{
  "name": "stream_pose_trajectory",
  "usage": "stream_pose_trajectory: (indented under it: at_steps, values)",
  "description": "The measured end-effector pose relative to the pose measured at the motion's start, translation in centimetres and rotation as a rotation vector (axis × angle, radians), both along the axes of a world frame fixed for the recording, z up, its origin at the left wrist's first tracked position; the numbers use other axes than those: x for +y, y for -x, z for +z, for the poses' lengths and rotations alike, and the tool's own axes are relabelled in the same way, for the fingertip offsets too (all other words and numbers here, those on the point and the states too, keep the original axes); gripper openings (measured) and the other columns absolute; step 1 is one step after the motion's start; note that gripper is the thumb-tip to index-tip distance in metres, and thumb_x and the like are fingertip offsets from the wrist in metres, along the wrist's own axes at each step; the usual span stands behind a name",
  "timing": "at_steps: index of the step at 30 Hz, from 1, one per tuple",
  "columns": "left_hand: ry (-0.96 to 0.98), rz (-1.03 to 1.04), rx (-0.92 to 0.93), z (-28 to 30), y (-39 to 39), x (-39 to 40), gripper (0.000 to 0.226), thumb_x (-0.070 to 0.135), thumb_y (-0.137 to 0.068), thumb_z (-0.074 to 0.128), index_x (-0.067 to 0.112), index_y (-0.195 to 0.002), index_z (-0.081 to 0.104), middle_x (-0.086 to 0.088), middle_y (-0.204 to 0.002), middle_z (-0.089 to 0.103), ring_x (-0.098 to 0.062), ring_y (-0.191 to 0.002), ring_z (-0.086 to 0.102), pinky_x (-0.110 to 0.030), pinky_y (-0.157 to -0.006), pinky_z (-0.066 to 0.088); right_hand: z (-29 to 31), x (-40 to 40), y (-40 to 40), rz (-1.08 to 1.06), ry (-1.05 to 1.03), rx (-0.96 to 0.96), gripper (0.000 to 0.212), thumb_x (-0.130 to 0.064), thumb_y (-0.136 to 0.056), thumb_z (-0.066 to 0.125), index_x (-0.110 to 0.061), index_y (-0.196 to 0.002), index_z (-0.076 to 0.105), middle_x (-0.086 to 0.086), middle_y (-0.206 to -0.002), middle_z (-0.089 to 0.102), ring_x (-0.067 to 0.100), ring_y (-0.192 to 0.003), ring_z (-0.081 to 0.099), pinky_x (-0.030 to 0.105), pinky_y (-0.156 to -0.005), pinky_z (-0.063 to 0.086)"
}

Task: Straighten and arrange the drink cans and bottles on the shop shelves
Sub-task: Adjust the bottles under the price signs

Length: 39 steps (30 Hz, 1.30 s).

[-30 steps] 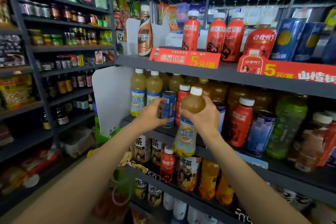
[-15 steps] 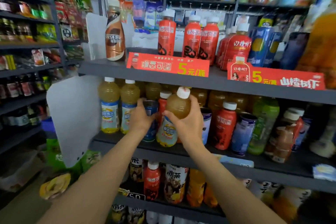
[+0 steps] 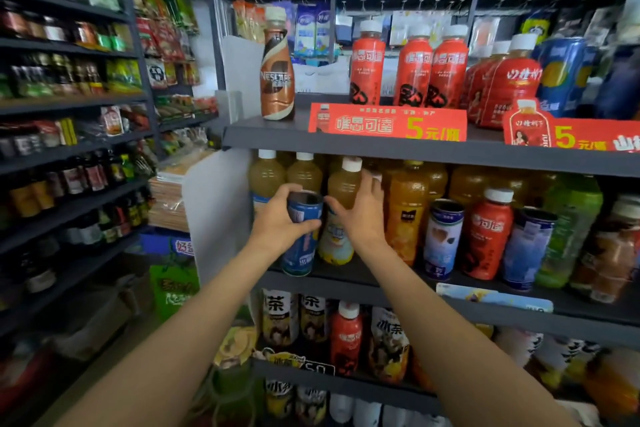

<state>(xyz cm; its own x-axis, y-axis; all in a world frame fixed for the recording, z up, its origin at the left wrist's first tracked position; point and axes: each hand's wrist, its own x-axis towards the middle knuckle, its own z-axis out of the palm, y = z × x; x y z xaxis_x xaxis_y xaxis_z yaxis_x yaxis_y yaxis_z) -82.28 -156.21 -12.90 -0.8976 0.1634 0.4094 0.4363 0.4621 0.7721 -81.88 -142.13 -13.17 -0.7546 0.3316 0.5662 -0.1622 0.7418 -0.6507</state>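
On the middle shelf (image 3: 346,279) of a shop rack, the left hand (image 3: 277,224) gripped an upright blue can (image 3: 302,236), while the right hand (image 3: 362,215), fingers loosely spread, touched the yellow-tea bottle (image 3: 343,191) standing just beside it.

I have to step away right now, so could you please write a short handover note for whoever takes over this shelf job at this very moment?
Left hand: grips the blue can, which stands at the front edge of the middle shelf.
Right hand: fingers spread against the yellow tea bottle, standing upright just right of the can; it looks like a loose touch, not a firm grip.
Done: that bottle stands on the shelf beside two matching bottles behind the can.
Left: the can and a red bottle stand mixed among other drinks; group them by kind and face the labels forward.
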Motion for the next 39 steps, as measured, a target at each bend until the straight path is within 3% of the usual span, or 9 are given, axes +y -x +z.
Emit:
stream_pose_trajectory:
  at_steps: [3,8,13,18,20,23,30,35,39]
  values:
    - [0.039,0.0,-0.007,-0.7,0.3,-0.1,0.062,0.019,-0.071,0.079,0.016,-0.123,0.047,-0.001,-0.117,0.059,-0.017,-0.109,0.056,-0.031,-0.09,0.047,-1.1,0.3,-0.1,-0.122,-0.21,-0.154,0.088,-0.034,-0.079,0.071,-0.014,-0.145,0.017,0.015,-0.143,0.024,0.035,-0.124,0.034,0.043,-0.099,0.036]
    - [0.072,-0.024,0.002,-0.9,0.4,0.7,0.064,0.023,-0.071,0.079,0.018,-0.125,0.046,-0.003,-0.121,0.058,-0.019,-0.112,0.054,-0.037,-0.094,0.046,-4.4,-0.7,-0.6,-0.065,-0.121,-0.217,0.067,-0.008,-0.084,0.064,-0.008,-0.138,0.024,0.016,-0.138,0.025,0.037,-0.105,0.054,0.037,-0.079,0.048]
    - [0.055,-0.073,-0.012,-0.4,-0.1,0.5,0.065,0.021,-0.071,0.079,0.018,-0.126,0.045,-0.003,-0.122,0.059,-0.018,-0.113,0.055,-0.04,-0.095,0.048,-4.8,-1.6,-0.2,-0.069,-0.022,-0.216,0.058,-0.001,-0.085,0.058,-0.002,-0.134,0.027,0.021,-0.139,0.032,0.037,-0.111,0.052,0.038,-0.086,0.047]
    - [0.047,-0.227,-0.03,1.2,-1.5,0.1,0.06,0.024,-0.072,0.078,0.021,-0.124,0.048,0.005,-0.117,0.058,-0.011,-0.109,0.053,-0.028,-0.084,0.05,-4.2,0.3,-1.8,0.063,0.268,-0.053,0.017,-0.012,-0.094,0.051,-0.003,-0.106,0.056,0.014,-0.1,0.063,0.022,-0.089,0.062,0.027,-0.073,0.051]
    - [0.048,-0.281,-0.041,1.9,-2.2,0.6,0.057,0.026,-0.07,0.078,0.023,-0.119,0.05,0.004,-0.113,0.06,-0.011,-0.105,0.056,-0.025,-0.08,0.05,-3.5,0.9,-3.5,0.138,0.293,0.078,0.021,-0.018,-0.097,0.045,-0.008,-0.088,0.06,0.002,-0.076,0.061,0.003,-0.067,0.056,0.012,-0.057,0.041]
    - [0.021,-0.395,-0.039,3.3,-3.8,2.8,0.049,0.024,-0.07,0.078,0.024,-0.111,0.053,-0.001,-0.11,0.065,-0.014,-0.101,0.062,-0.031,-0.08,0.055,-2.6,2.2,-6.8,0.167,0.245,0.327,0.029,-0.033,-0.096,0.042,-0.021,-0.071,0.051,-0.012,-0.059,0.048,-0.001,-0.054,0.048,0.016,-0.05,0.034]
    - [-0.126,-0.561,0.151,9.8,-9.5,12.0,0.032,0.02,-0.071,0.078,0.03,-0.095,0.059,0.011,-0.095,0.066,0.0,-0.086,0.064,-0.018,-0.074,0.054,2.8,9.3,-13.8,0.122,0.182,0.595,0.029,-0.043,-0.09,0.037,-0.018,-0.099,0.049,-0.011,-0.073,0.056,0.003,-0.063,0.052,0.02,-0.057,0.04]
    - [-0.252,-0.617,0.231,14.3,-12.5,19.0,0.034,0.016,-0.071,0.078,0.025,-0.096,0.057,0.001,-0.095,0.067,-0.006,-0.078,0.065,-0.021,-0.069,0.055,6.7,16.0,-17.0,0.103,-0.004,0.473,0.076,-0.046,-0.08,0.058,-0.003,-0.138,0.034,0.006,-0.126,0.053,0.011,-0.115,0.052,0.02,-0.095,0.042]
    - [-0.363,-0.596,0.239,17.7,-13.5,24.5,0.048,0.019,-0.078,0.073,0.019,-0.118,0.048,-0.006,-0.11,0.065,-0.014,-0.098,0.063,-0.024,-0.082,0.053,12.0,21.7,-17.8,0.038,-0.094,0.474,0.086,-0.035,-0.077,0.072,-0.002,-0.142,0.026,0.005,-0.129,0.049,0.016,-0.117,0.049,0.02,-0.096,0.04]
